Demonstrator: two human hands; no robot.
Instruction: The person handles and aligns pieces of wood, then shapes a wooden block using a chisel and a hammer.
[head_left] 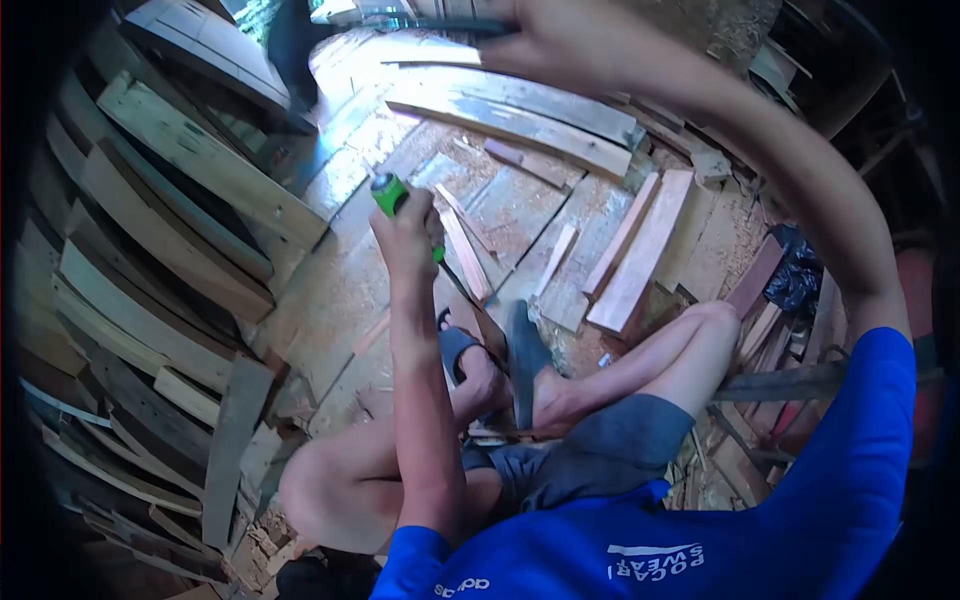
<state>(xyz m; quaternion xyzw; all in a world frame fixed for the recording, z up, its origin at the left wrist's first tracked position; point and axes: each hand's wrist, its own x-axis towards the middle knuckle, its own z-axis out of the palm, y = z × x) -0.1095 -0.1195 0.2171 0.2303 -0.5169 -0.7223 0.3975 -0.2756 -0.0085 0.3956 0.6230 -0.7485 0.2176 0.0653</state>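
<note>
My left hand (408, 235) is closed around the green handle of a chisel (390, 192), held upright with its capped end up. Its dark blade runs down toward a piece of wood (492, 328) between my feet; the tip is hard to make out. High at the top of the view, my right hand (530, 40) grips the handle of a hammer (293, 65). The hammer's dark head is blurred and hangs up and left of the chisel, apart from it. My sandalled feet (527, 360) rest on either side of the wood piece.
Curved boards (165, 235) stand stacked along the left. Long planks (510, 125) lie ahead on the dusty wooden floor (440, 165), with shorter battens (645, 250) nearer my right knee. A black plastic bag (795, 268) and wood scraps lie at right.
</note>
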